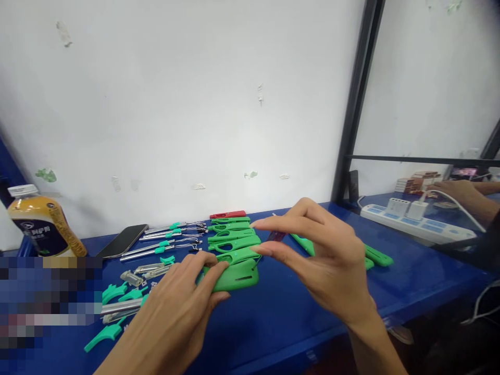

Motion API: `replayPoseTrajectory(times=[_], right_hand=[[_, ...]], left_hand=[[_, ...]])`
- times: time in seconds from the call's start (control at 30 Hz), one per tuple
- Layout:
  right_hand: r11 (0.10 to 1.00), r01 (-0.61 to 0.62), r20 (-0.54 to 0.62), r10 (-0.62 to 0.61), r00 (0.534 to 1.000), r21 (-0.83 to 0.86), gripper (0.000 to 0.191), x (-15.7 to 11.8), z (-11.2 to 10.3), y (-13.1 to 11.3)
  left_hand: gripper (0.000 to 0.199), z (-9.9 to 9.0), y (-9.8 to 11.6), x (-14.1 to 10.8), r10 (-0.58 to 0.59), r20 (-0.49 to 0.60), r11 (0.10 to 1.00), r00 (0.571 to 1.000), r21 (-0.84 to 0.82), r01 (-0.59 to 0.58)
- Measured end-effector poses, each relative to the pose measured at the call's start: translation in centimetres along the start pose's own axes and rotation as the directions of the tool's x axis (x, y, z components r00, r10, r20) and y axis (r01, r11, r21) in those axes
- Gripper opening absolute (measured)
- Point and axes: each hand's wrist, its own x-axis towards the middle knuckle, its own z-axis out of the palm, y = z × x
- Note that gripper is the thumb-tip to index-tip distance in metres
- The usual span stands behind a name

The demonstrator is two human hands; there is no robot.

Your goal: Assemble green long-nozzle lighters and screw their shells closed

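My left hand grips the near green plastic lighter casing between thumb and fingers. Just right of it, my right hand is closed in a pinch around a small dark purple piece, held above the blue table. Behind the gripped casing several green casings lie in a row, with a red casing at the back. Metal tubes with wires and teal triggers lie to the left. Nearer my left forearm are loose teal triggers and clear plastic parts. My right hand partly hides more green pieces.
At the far left stand a yellow drink bottle and a dark phone. A white power strip with plugged chargers lies at the right, beside a black frame post. Another person's hand shows beyond it, near stacked boxes.
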Motion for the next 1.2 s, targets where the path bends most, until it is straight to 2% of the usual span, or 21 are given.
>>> replayPoseTrajectory(times=[0.1, 0.23, 0.33, 0.43, 0.53, 0.63, 0.73, 0.8, 0.87, 1.0, 1.2], right_hand=[[0.999, 0.003, 0.082, -0.006, 0.997, 0.042, 0.026, 0.0, -0.2, 0.0], [0.973, -0.044, 0.241, -0.013, 0.970, 0.226, 0.042, -0.2, -0.7, -0.1], [0.960, -0.017, 0.179, -0.035, 0.983, 0.279, 0.036, -0.3, -0.4, -0.2], [0.987, 0.035, 0.097, -0.050, 0.994, 0.155, 0.019, -0.2, 0.1, -0.3], [0.998, 0.052, 0.049, -0.053, 0.997, 0.030, 0.016, -0.1, 0.3, -0.4], [0.999, 0.013, 0.112, -0.018, 0.994, 0.042, 0.021, -0.2, -0.2, -0.5], [0.988, -0.048, 0.211, 0.017, 0.977, 0.145, 0.037, -0.3, -0.7, -0.3], [0.972, -0.064, 0.214, 0.014, 0.977, 0.227, 0.044, -0.4, -0.8, -0.2], [0.963, -0.044, 0.182, -0.005, 0.983, 0.265, 0.039, -0.4, -0.6, -0.1], [0.990, 0.012, 0.094, -0.025, 0.995, 0.138, 0.020, -0.2, 0.0, -0.1], [0.997, 0.048, 0.116, -0.056, 0.992, 0.065, 0.021, -0.3, 0.2, -0.1]], left_hand=[[0.023, 0.2, 0.0, 0.0, 0.009, -0.002, 1.000, 1.000, 0.009, -0.009], [0.021, 0.2, 0.1, 0.0, 0.018, -0.017, 1.000, 1.000, 0.006, -0.018], [0.022, 0.2, 0.1, 0.1, 0.017, 0.007, 1.000, 1.000, 0.006, -0.017], [0.023, 0.2, 0.2, 0.1, 0.025, 0.003, 1.000, 1.000, 0.010, -0.025], [0.023, 0.3, 0.2, 0.1, 0.023, -0.009, 1.000, 1.000, 0.014, -0.023], [0.023, 0.4, 0.2, -0.1, 0.013, 0.011, 1.000, 1.000, 0.018, -0.013], [0.021, 0.4, 0.0, -0.2, 0.002, -0.001, 1.000, 1.000, -0.002, -0.002], [0.021, 0.4, -0.1, -0.3, -0.010, -0.004, 1.000, 1.000, -0.015, 0.010], [0.023, 0.5, -0.4, -0.5, -0.018, 0.023, 1.000, 1.000, -0.019, 0.018], [0.029, 1.2, -0.9, -1.0, -0.013, 0.058, 1.000, 0.998, -0.023, 0.015], [0.032, 1.4, -0.7, -1.2, -0.013, 0.071, 0.999, 0.997, -0.039, 0.016]])
